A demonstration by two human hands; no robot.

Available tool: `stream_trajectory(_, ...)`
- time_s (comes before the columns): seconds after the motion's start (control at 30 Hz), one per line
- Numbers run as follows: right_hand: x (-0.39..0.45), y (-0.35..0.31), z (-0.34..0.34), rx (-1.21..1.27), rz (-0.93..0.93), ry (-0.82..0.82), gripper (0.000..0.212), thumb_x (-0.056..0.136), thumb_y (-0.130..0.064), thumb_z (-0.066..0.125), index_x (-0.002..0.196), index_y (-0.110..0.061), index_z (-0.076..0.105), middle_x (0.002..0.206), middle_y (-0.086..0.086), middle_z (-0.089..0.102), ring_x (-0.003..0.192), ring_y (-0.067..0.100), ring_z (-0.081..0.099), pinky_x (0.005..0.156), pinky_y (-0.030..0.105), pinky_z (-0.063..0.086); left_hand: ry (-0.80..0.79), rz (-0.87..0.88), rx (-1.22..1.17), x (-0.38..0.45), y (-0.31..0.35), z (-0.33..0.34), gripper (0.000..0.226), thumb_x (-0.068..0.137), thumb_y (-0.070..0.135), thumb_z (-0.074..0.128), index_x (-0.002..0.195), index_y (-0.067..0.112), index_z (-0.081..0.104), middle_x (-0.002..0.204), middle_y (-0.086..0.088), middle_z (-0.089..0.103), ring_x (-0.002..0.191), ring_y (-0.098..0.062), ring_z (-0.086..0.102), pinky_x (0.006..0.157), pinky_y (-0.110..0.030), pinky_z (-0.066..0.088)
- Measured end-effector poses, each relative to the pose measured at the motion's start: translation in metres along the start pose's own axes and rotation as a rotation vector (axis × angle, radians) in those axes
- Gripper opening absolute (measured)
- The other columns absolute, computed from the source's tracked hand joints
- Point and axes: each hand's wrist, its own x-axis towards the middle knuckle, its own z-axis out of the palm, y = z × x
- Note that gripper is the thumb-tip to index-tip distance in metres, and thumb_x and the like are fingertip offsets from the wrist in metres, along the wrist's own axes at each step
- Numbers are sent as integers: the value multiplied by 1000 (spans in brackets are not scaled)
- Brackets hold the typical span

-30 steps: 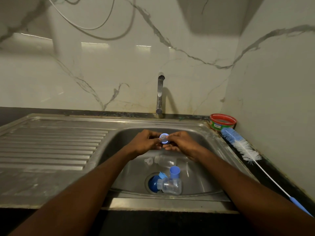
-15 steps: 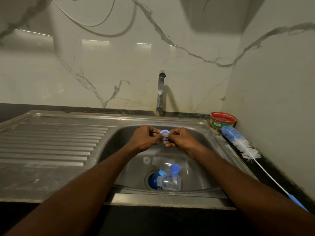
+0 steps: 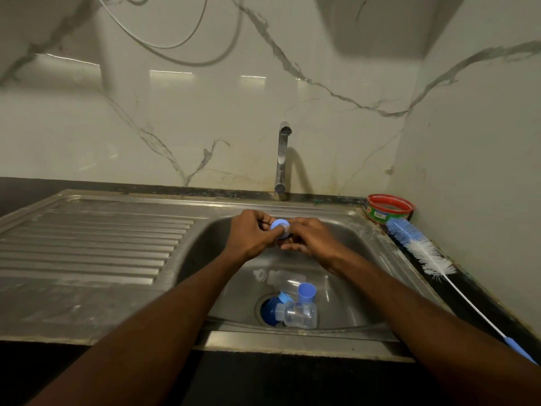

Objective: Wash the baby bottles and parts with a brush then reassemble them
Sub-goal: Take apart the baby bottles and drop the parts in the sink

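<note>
Head view: two hands (image 3: 255, 233) (image 3: 311, 236) grip one blue ring (image 3: 280, 227); two bottles (image 3: 300, 315) (image 3: 285, 278) lie below.

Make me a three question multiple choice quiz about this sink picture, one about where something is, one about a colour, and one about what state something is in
1. Where does the long bottle brush lie?
A. in the sink basin
B. on the counter right of the sink
C. on the draining board

2. What colour is the ring that both hands hold?
A. red
B. green
C. blue

3. What is the tap doing?
A. no water runs from it
B. a strong stream runs from it
C. a hose hangs from its spout

Answers:
1 B, the brush rests along the dark counter beside the sink, below the red tub.
2 C, the left hand and right hand pinch a light blue ring over the basin.
3 A, no stream shows below the spout.
</note>
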Motion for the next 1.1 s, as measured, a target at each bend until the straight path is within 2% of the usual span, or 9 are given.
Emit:
stream_trajectory(0.2, 3, 9, -4, -129, -33, 86, 17, 103, -20, 57, 106, -7, 68, 97, 15, 74, 89, 22, 75, 81, 30, 61, -47, 51, 26, -1, -1, 6, 36, 82, 43, 82, 100, 12, 78, 81, 1, 77, 70, -5, 73, 72, -31, 64)
stream_trajectory(0.37, 7, 12, -8, -140, -67, 112, 29, 102, -22, 59, 117, 2, 63, 103, 15, 73, 90, 22, 75, 84, 33, 61, -110, 113, 65, 2, -1, 7, 45, 90, 47, 73, 122, 16, 73, 101, 0, 78, 85, -2, 73, 80, -23, 61)
stream_trajectory(0.47, 8, 14, -8, -89, -48, 144, 27, 102, -16, 60, 114, 8, 63, 93, 12, 72, 78, 14, 74, 71, 24, 59, -186, 142, 34, 1, 1, 4, 41, 89, 44, 75, 125, 24, 73, 104, 8, 78, 92, 3, 71, 82, -13, 56)
stream_trajectory(0.57, 6, 13, -5, -46, -48, 153, 20, 103, -15, 58, 102, 3, 65, 94, 14, 73, 88, 21, 74, 76, 26, 60, -139, 178, 82, 0, 3, 5, 40, 89, 46, 75, 123, 24, 74, 97, 10, 78, 88, 1, 71, 80, -13, 56)
stream_trajectory(0.7, 1, 4, -4, 18, -29, 80, 28, 105, -18, 53, 106, 9, 63, 72, -2, 73, 69, 6, 71, 69, 20, 56, -58, 186, 99, 0, 1, 8, 43, 89, 50, 72, 117, 17, 75, 94, 7, 77, 84, 0, 71, 77, -14, 57)
stream_trajectory(0.8, -3, -1, -1, 122, -3, 15, 22, 104, -14, 55, 109, 4, 65, 97, 11, 75, 93, 17, 75, 79, 23, 59, 51, 173, 143, 1, -2, 7, 36, 91, 43, 73, 110, 14, 77, 91, 2, 77, 79, -3, 69, 73, -10, 53)
stream_trajectory(0.9, -4, -2, 5, 103, -24, 24, 18, 103, -13, 55, 111, 0, 64, 99, 12, 73, 94, 18, 75, 80, 23, 59, 103, 180, 166, 2, -1, 6, 29, 94, 38, 70, 108, 14, 77, 90, 0, 77, 75, 0, 66, 70, -6, 50)
stream_trajectory(1.0, -2, -1, 3, 144, -5, 71, 20, 100, -15, 63, 107, 3, 65, 102, 29, 69, 99, 27, 74, 83, 27, 60, 63, 153, 135, 3, -1, 9, 30, 92, 41, 72, 109, 15, 75, 92, 2, 77, 80, -3, 70, 75, -15, 57)
stream_trajectory(1.1, -2, 1, 2, 89, 1, 67, 23, 97, -16, 66, 110, 3, 64, 101, 21, 72, 94, 22, 75, 83, 28, 60, 7, 71, 57, 2, -5, 10, 33, 89, 41, 76, 111, 16, 74, 93, 0, 77, 83, -8, 73, 79, -29, 62)
